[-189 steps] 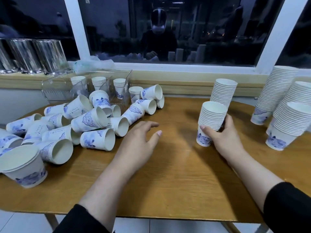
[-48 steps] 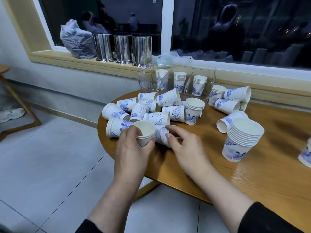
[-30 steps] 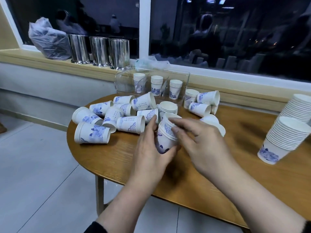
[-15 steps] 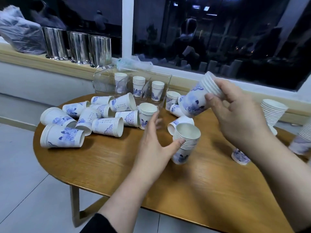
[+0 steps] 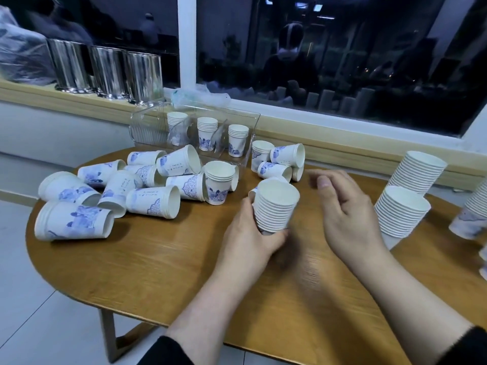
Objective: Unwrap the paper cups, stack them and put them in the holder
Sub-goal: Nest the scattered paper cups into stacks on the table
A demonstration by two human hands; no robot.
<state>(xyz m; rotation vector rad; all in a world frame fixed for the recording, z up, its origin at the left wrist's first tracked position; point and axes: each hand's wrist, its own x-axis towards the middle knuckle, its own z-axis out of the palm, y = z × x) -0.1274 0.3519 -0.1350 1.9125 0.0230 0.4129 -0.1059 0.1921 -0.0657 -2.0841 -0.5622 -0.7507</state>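
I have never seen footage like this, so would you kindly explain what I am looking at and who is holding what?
There is no machine here: a person wears a camera on the head, looking down at their own two hands. The left hand grips an upright stack of paper cups on the round wooden table. The right hand hovers beside it, fingers loosely curled, holding nothing. Loose cups lie tipped over on the left, taller stacks stand on the right, and a clear holder at the back contains three short stacks.
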